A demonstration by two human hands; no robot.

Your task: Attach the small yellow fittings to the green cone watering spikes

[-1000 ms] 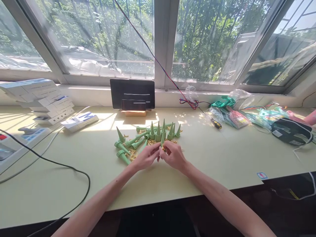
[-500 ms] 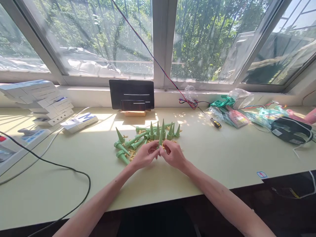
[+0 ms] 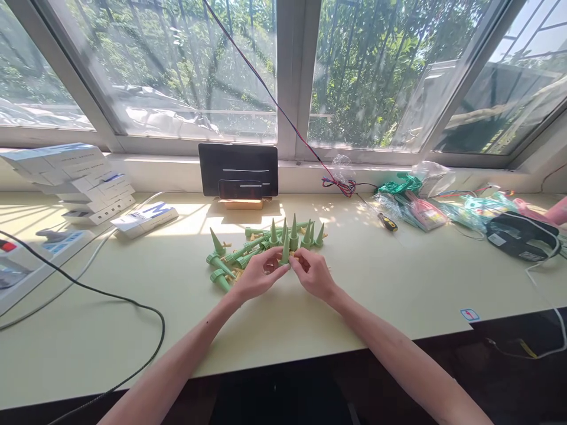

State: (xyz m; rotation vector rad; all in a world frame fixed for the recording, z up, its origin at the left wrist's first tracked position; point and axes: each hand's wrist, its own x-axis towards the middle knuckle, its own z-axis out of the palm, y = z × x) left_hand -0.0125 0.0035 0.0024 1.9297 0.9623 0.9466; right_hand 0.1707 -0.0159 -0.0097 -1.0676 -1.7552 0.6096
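Note:
A heap of green cone-shaped plastic spikes (image 3: 248, 251) lies on the pale table (image 3: 177, 295), mixed with several small yellow pieces (image 3: 239, 276). Some cones stand upright in a row (image 3: 305, 236) at the back. My left hand (image 3: 257, 276) and my right hand (image 3: 313, 273) meet at the near edge of the heap. Both pinch one upright green cone (image 3: 284, 251) between their fingertips, its tip pointing up.
A dark tablet on a wooden stand (image 3: 238, 171) is behind the heap. White boxes (image 3: 84, 183) are stacked far left, beside a power strip (image 3: 35, 260) and black cable (image 3: 110, 298). A screwdriver (image 3: 387, 221), plastic bags (image 3: 425, 203) and a black device (image 3: 522, 236) lie right.
Both hands have moved slightly away from me toward the heap, carrying the green cone, which now stands more upright between the fingertips.

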